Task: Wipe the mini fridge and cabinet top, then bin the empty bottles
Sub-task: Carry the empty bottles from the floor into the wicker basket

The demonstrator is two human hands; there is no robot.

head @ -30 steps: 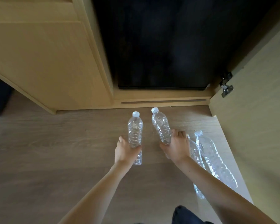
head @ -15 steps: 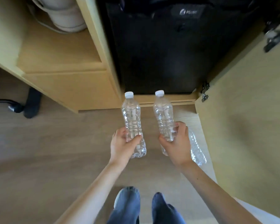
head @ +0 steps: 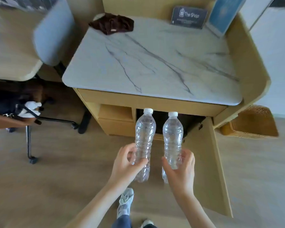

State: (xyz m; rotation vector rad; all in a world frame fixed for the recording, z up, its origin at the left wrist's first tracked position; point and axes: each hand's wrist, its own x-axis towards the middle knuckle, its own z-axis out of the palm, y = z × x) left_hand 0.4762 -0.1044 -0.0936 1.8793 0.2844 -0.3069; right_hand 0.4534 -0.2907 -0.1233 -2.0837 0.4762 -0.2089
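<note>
I hold two clear empty bottles with white caps upright in front of the cabinet. My left hand (head: 127, 163) grips the left bottle (head: 145, 129) round its lower half. My right hand (head: 181, 168) grips the right bottle (head: 173, 130) near its base; more clear plastic shows below my thumb, perhaps a second bottle. Behind the bottles the dark mini fridge (head: 160, 122) sits inside the cabinet under the white marble top (head: 155, 63). A crumpled brown cloth (head: 112, 23) lies at the top's back left corner.
The cabinet door (head: 206, 162) stands open to my right. A wicker basket (head: 253, 122) sits on the floor right of the cabinet. A dark card (head: 188, 17) and a blue sign (head: 224, 14) stand at the top's back. A grey chair (head: 53, 35) is at left.
I have stood up from the floor with the bottles; both hands rose with them. The view lifted from the fridge front to the whole cabinet top.
</note>
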